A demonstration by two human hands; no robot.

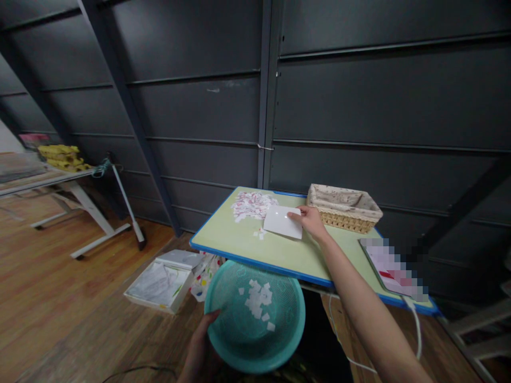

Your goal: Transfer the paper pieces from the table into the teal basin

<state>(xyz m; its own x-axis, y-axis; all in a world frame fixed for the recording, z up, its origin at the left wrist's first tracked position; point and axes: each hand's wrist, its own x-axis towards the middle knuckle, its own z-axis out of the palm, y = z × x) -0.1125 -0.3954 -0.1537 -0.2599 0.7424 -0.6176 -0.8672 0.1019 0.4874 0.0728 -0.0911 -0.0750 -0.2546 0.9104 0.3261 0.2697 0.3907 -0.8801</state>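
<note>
My right hand [310, 221] grips the right edge of a glossy white card [281, 222], held tilted just over the pale green tabletop [223, 234]. Behind the card's left side lies a heap of small white paper pieces [252, 204] with reddish marks. A few loose bits rest by the card's lower left corner. With its thumb over the rim, my left hand [203, 340] holds a teal plastic basket [293, 324] below the table's front edge. Several small white squares [259, 300] lie inside the basket; the left fingers are mostly hidden under it.
A cloth-lined wicker basket [345, 210] stands at the table's back right. Near the right edge lies a tablet-like device [389, 268] with a white cable [417, 324]. On the floor at left is an open box [159, 284]. A dark panelled wall [207, 117] rises behind.
</note>
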